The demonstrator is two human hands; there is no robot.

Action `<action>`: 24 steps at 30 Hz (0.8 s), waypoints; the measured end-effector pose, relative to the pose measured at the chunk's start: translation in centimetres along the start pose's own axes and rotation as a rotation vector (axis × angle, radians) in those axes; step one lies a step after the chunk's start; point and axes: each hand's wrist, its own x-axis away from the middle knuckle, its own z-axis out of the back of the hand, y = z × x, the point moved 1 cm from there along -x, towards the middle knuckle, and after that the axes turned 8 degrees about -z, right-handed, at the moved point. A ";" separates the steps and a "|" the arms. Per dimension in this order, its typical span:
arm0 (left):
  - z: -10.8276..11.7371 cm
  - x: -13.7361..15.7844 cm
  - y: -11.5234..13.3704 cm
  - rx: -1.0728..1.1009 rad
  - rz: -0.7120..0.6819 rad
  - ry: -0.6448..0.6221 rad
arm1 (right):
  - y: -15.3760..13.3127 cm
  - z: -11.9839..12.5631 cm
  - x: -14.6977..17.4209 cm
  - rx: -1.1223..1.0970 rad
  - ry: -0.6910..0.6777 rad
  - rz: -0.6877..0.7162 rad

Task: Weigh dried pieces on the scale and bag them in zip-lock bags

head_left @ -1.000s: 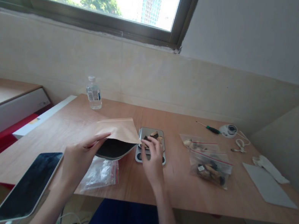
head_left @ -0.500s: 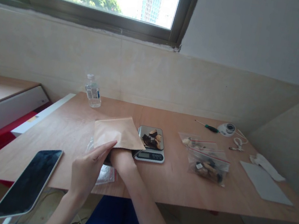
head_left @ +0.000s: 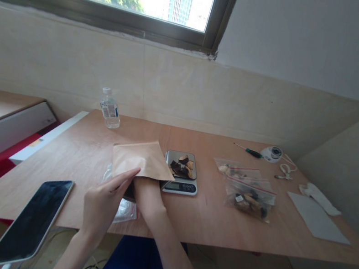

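My left hand (head_left: 103,202) is closed on the near edge of a brown paper bag (head_left: 142,158), its thumb lying on top. My right hand (head_left: 146,191) reaches into the bag's mouth; its fingers are hidden inside. Just right of the bag is a small digital kitchen scale (head_left: 186,187) with a metal plate. Several dark and pale dried pieces, like sliced mushrooms, (head_left: 181,167) lie on that plate. Under the bag and my left hand lies a clear zip bag (head_left: 126,212), partly covered.
Clear zip bags with dried pieces (head_left: 249,202) lie on the right. Farther right are a screwdriver (head_left: 253,153), a white dome camera (head_left: 271,154) with its cable, and a grey sheet (head_left: 316,216). A plastic bottle (head_left: 110,110) stands back left; a phone (head_left: 30,222) overhangs the front edge.
The view has shifted slightly. My right hand and wrist have turned a little at the bag's mouth, while the left keeps its hold on the paper bag.
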 end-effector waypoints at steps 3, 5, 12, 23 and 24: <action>0.1 -0.4 -0.1 -0.013 0.013 0.008 | -1.5 2.7 1.9 0.094 -0.025 -0.057; 0.3 -0.8 -0.3 -0.025 0.021 0.013 | -2.4 4.7 3.5 0.059 -0.018 -0.049; 1.7 -3.7 -1.9 -0.146 0.074 0.058 | -0.5 12.5 7.7 -0.346 0.234 -0.041; 2.3 -11.0 -2.3 -0.236 0.139 0.080 | 11.0 7.9 -3.9 0.263 0.022 -0.274; 2.1 -11.9 -2.5 -0.196 0.114 0.091 | 11.2 7.8 -4.0 0.293 0.011 -0.282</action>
